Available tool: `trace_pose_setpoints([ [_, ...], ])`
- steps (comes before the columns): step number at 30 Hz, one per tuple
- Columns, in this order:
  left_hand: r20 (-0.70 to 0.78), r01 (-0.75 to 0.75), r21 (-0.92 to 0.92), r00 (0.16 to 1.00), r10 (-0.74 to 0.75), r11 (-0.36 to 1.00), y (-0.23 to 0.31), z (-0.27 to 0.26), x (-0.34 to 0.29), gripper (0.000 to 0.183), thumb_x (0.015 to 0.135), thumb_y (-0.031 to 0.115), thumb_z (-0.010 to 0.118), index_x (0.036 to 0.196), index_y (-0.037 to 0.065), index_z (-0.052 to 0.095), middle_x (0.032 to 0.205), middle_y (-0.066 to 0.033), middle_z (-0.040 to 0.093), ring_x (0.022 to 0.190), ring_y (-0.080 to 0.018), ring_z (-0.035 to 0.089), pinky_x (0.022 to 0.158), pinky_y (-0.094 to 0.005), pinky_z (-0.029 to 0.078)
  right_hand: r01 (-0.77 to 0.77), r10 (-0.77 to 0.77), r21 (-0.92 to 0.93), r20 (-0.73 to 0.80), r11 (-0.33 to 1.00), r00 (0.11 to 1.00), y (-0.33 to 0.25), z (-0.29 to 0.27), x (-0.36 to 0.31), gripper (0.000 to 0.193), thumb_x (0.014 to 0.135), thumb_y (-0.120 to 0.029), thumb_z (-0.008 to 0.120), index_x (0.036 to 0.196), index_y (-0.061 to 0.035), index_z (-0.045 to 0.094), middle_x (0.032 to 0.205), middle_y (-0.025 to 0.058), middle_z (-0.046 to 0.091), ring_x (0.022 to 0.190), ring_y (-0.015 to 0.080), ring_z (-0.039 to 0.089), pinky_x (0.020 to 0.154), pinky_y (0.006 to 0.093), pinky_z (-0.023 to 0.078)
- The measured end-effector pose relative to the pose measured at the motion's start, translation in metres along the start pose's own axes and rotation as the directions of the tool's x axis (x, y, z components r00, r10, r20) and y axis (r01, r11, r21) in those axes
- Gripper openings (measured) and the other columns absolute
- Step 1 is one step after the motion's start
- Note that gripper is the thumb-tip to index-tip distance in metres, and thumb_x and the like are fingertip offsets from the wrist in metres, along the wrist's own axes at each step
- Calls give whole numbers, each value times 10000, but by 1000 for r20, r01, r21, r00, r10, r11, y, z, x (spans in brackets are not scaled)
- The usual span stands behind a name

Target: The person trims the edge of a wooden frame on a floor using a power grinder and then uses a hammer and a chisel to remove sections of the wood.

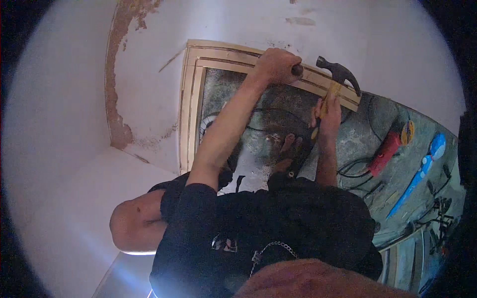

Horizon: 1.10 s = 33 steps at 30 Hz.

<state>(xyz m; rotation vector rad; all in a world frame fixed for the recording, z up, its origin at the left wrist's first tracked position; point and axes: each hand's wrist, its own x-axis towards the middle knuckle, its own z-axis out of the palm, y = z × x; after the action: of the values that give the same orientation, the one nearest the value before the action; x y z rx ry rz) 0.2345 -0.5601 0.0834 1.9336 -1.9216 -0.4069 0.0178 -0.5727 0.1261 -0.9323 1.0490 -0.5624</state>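
A left hand (276,67) and a right hand (332,116) busy at a pale wooden frame (218,55), a claw hammer (335,88) at two o'clock.
From where I stand, nearest is the soft black shirt (278,218) with a linked metal chain (280,244) at six o'clock; beyond it, the scuffed, grey-green floor (355,134) bears a red cylindrical power tool (383,156) with a yellow disc end at three, a long bright-blue object (425,166) just past it. The right grip is curled round the hammer's yellowish wooden handle, its dark curved metal head over the frame's edge; whether they touch I can't tell. At one o'clock the left grip is a tight fist round a dark, round-ended stub (296,70), mostly hidden, over the frame's grooved top strip. Farther off, the smooth white wall (233,27) crumbles to rough brown at ten.
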Motion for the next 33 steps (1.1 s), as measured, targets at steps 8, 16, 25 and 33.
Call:
trace_pose_setpoints([
  [8, -211, 49, -6, 976, -49, 999, 8, 9, 4, 245, 779, 341, 664, 702, 113, 617, 667, -79, 647, 628, -288, 660, 554, -417, 531, 3, -3, 22, -21, 1000, 1000, 4, -16, -1, 375, 1029, -414, 341, 853, -87, 398, 559, 21, 389, 352, 138, 402, 330, 290, 385],
  [16, -177, 66, 21, 982, -61, 998, 0, 3, 10, 205, 741, 320, 691, 787, 130, 628, 722, -78, 661, 700, -284, 671, 627, -427, 537, 91, -86, 61, -81, 994, 993, 6, -7, -9, 335, 1029, -397, 350, 929, -82, 405, 560, 25, 392, 360, 135, 406, 326, 289, 383],
  [25, -23, 93, 84, 996, -92, 992, 0, 8, 6, 227, 739, 316, 683, 852, 126, 632, 799, -73, 682, 749, -286, 675, 663, -442, 535, 30, -13, 174, -99, 984, 995, 12, 18, -14, 314, 1031, -385, 350, 956, -84, 402, 563, 21, 398, 369, 123, 397, 327, 280, 377],
  [33, -38, 90, 71, 995, -87, 993, -1, 6, 6, 210, 767, 321, 637, 833, 122, 642, 785, -95, 682, 732, -303, 676, 660, -447, 536, 75, -56, 198, -99, 977, 994, 16, 18, -14, 286, 1036, -358, 344, 940, -94, 395, 557, 10, 392, 363, 111, 388, 332, 269, 378],
])
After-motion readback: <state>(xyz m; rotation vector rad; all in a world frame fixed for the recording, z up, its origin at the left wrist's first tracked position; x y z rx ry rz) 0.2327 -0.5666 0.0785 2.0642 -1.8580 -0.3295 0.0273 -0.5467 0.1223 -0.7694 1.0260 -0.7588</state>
